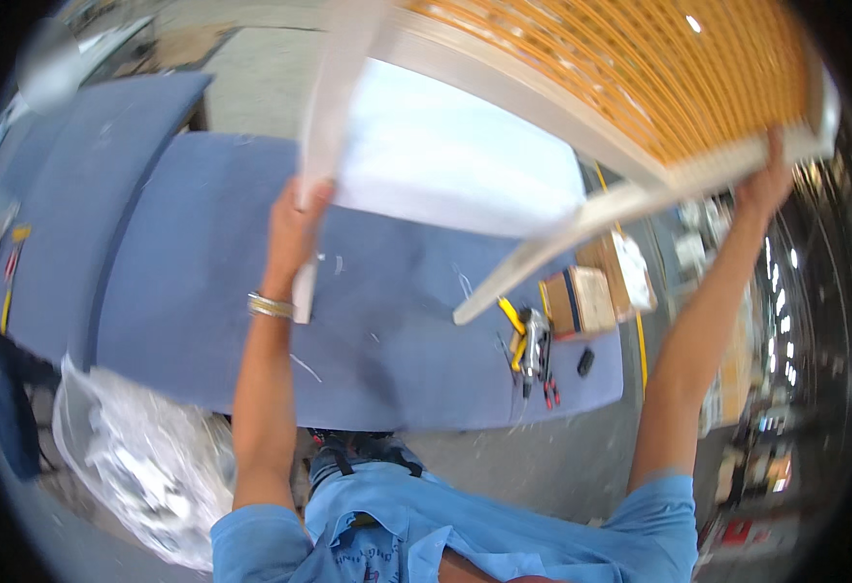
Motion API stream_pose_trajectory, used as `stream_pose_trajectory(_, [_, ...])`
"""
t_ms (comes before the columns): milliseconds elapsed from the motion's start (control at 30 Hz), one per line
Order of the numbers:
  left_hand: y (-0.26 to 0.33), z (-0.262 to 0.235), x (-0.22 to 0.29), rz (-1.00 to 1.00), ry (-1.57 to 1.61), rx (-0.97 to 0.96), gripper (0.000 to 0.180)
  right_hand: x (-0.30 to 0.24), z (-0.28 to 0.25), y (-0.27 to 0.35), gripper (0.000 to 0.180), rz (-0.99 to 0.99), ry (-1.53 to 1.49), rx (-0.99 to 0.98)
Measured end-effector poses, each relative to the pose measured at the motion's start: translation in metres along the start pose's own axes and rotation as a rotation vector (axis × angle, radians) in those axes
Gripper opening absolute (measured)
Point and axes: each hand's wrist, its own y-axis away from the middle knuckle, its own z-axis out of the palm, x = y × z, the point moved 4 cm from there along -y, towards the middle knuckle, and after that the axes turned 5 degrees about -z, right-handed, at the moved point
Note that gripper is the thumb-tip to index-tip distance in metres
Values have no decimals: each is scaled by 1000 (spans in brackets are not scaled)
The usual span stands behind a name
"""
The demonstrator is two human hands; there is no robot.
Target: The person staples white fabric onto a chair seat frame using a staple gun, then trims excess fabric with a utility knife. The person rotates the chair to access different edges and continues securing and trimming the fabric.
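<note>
1. One pale frame (533,102) hangs tilted over the blue-topped table (193,253); whether its legs (325,107) touch down, cannot tell
2. Left hand (297,225) wraps one leg; right hand (764,187) clasps the side rail (713,173)
3. Judged stiff, fairly light but bulky; the orange corded panel (630,68) likely gives under pressure
4. Best hold: bare wood of legs and rails, off the panel

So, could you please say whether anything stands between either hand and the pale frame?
Nothing visible: the left hand grips a leg of the pale frame, and the right hand holds it beside the orange panel.
</note>
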Motion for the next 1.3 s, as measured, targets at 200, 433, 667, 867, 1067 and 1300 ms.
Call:
stream_pose_trajectory(200, [126, -14, 35, 95, -14, 144, 110, 4, -11, -3, 70, 211, -76, -200])
stream_pose_trajectory(433, [195, -21, 36, 139, 12, 181, 119, -23, -34, 53, 66, 289, -44, -154])
stream_pose_trajectory(667, [190, -24, 61, 385, -166, 305, 109, -24, -39, 43, 62, 286, -65, -102])
stream_pose_trajectory(867, [175, -20, 50, 519, -169, 373, 104, -13, -18, 18, 59, 245, -152, -78])
stream_pose_trajectory(1067, [95, -67, 37, 380, -136, 383, 96, -40, 6, 8, 58, 78, -185, -126])
stream_pose_trajectory(1300, [65, -130, -6, 25, -228, 203, 45, -37, 13, 24, 49, 21, -510, -271])
